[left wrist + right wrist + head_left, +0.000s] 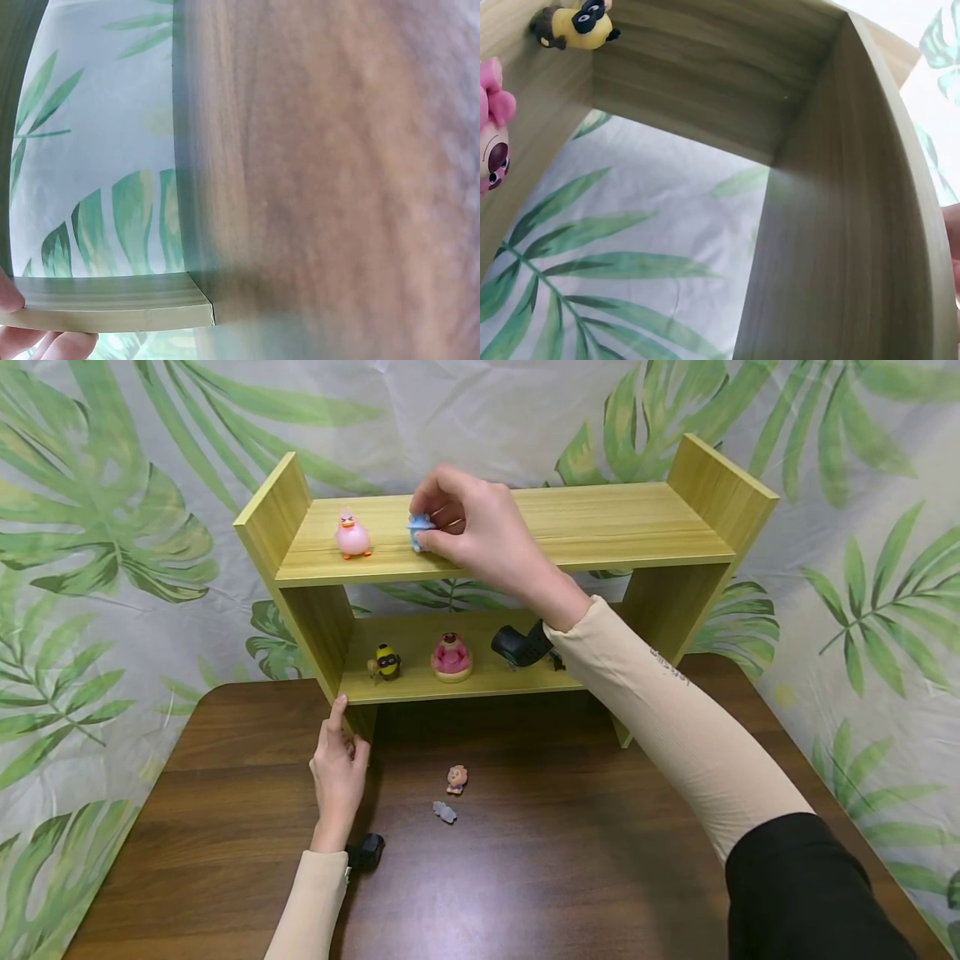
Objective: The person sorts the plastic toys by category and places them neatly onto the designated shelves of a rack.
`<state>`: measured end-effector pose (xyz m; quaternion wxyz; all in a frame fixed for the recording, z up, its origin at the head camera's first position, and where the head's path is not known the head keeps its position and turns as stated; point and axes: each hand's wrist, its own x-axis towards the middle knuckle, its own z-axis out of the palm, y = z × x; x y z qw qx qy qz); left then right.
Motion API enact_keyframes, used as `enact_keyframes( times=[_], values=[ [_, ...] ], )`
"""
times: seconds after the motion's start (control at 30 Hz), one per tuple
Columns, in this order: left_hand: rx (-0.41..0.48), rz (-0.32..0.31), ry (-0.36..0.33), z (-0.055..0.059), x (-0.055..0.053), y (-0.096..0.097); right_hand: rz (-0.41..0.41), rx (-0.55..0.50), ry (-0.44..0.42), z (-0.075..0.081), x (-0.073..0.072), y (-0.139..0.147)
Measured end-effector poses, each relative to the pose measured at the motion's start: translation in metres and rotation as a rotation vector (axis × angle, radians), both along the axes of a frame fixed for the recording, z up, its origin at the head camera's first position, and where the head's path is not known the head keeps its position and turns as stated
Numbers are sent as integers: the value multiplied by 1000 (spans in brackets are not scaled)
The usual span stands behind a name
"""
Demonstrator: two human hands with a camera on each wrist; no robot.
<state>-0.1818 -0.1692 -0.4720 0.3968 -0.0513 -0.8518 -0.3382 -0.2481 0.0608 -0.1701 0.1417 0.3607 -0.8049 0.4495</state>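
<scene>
On the top board of a wooden shelf (600, 522), my right hand (487, 527) pinches a small light-blue figurine (419, 531) between thumb and fingers. A pink duck figurine (352, 537) with an orange beak stands to its left. Low on the shelf's left side panel, my left hand (339, 768) grips the panel, index finger (339, 702) extended up along its front edge. In the left wrist view, fingertips (67, 345) show on both sides of that panel. The right wrist view catches only a sliver of the right hand, at its right edge.
The lower board holds a yellow-and-black figurine (387, 662), a pink bear figurine (452, 657), and dark items partly hidden behind the right wrist camera (517, 646). On the brown table (525, 877) lie an orange figurine (457, 779) and a grey one (445, 812). A leaf-print cloth hangs behind.
</scene>
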Motion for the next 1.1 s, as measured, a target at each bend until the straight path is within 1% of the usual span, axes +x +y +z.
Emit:
enact_keyframes(
  times=[0.1,0.23,0.33,0.43,0.57,0.73,0.87,1.1],
  values=[
    [0,2,4,1,0,0,-24,14,-27,1,-1,-2],
    [1,2,3,1,1,0,-31,25,-22,0,-1,-1],
    [1,2,6,0,1,0,-21,17,3,-2,-1,-1],
    [2,1,4,0,1,0,-23,4,2,-3,-1,0],
    [7,-3,-4,0,1,0,-36,-20,-30,-1,1,2],
    [10,-9,-3,0,0,0,-31,-63,-10,-3,4,9],
    [7,-7,13,-1,-1,-1,-18,-108,-25,-4,7,15],
    [5,-5,21,0,-1,-1,32,-177,-59,-8,17,25]
  ],
)
